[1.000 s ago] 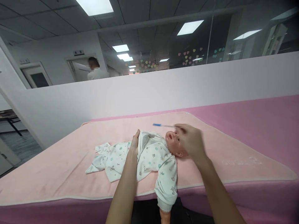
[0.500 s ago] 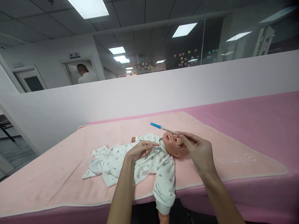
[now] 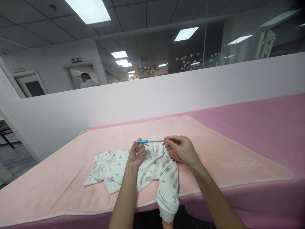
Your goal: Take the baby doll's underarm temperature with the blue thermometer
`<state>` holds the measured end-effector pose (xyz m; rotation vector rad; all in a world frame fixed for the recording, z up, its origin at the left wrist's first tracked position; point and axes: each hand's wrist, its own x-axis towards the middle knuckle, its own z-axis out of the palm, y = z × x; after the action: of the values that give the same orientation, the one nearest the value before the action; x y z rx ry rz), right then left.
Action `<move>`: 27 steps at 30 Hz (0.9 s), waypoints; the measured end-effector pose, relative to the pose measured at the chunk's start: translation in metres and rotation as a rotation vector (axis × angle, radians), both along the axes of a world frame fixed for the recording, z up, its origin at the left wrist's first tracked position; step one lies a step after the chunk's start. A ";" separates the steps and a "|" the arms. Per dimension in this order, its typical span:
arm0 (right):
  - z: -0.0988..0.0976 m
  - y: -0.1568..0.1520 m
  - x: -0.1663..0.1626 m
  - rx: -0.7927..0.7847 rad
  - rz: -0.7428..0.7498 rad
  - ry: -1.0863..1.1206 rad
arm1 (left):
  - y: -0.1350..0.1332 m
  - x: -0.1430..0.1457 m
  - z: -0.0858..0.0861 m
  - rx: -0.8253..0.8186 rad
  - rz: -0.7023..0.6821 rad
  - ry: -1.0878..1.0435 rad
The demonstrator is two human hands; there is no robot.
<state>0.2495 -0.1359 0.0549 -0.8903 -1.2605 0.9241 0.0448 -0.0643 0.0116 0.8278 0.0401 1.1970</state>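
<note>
A slim thermometer (image 3: pixel 154 141) with a clear shaft and a blue end lies level between my hands, above the chest of a baby doll (image 3: pixel 152 162). My right hand (image 3: pixel 182 149) pinches the clear end between thumb and fingers. Around the blue end, my left hand (image 3: pixel 137 153) has its thumb and curled fingers closed. The doll is on its back in a white printed suit, one sleeved arm hanging over the near edge. My right hand hides most of the doll's head (image 3: pixel 175 156).
A peach blanket (image 3: pixel 66 165) lies under the doll, on a pink-covered table (image 3: pixel 269 127). Behind it stands a low white partition (image 3: pixel 152 98) with glass above. A person in white (image 3: pixel 88 82) is in a far doorway. Below the near edge it is dark.
My right hand has moved left and slightly down with the thermometer, from over the doll's face to over its chest. My left hand, pointing before, has curled around the blue end.
</note>
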 end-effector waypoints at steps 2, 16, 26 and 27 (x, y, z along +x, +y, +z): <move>0.001 0.002 -0.001 -0.010 0.005 -0.007 | 0.000 -0.001 0.000 -0.005 0.012 -0.048; 0.017 0.007 -0.003 0.026 0.051 -0.047 | -0.001 0.001 0.000 0.027 0.016 -0.089; 0.026 0.005 -0.009 0.029 0.059 -0.023 | -0.005 0.002 0.003 -0.018 0.103 -0.073; 0.027 0.004 -0.008 0.028 0.054 -0.029 | -0.005 0.002 0.003 -0.022 0.127 -0.055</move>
<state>0.2410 -0.1318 0.0815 -0.8543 -1.3242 0.9371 0.0464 -0.0691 0.0144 0.7822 0.0618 1.3361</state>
